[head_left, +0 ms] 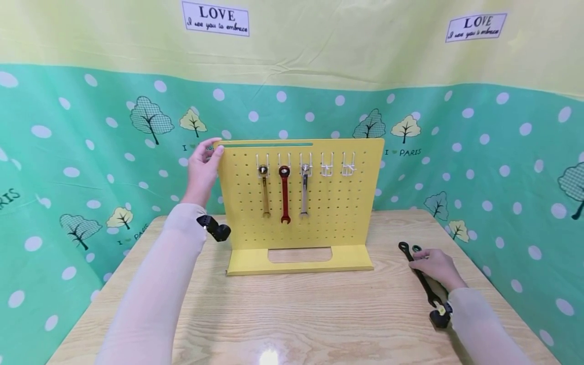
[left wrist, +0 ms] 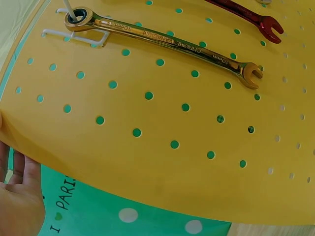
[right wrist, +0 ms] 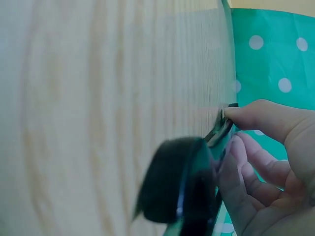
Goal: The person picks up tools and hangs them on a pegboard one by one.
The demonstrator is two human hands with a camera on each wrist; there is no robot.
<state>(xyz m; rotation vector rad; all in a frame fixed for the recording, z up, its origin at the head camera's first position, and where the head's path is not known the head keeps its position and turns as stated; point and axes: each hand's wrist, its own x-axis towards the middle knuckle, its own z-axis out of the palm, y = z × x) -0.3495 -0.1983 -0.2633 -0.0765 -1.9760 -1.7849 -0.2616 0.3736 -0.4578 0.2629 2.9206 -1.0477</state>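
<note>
My left hand [head_left: 203, 167] grips the upper left corner of a yellow pegboard [head_left: 339, 213], thumb at the front edge. On its white hooks hang a gold combination wrench [head_left: 265, 195], a red one [head_left: 285, 195] and a silver one [head_left: 304, 195]; the gold wrench [left wrist: 162, 43] also shows in the left wrist view. Down at the table's right side, my right hand [head_left: 438, 266] pinches a black combination wrench [head_left: 424, 284] between thumb and fingers. Another dark wrench [head_left: 416, 248] lies beside it, mostly hidden by that hand. A dark wrench end [right wrist: 172, 182] looms blurred in the right wrist view.
Two white hooks [head_left: 327, 165] at the board's right hold no wrench. The board stands on a yellow base [head_left: 301, 266] on a wooden table [head_left: 296, 314]. A green and yellow patterned curtain [head_left: 493, 167] hangs behind and along both sides.
</note>
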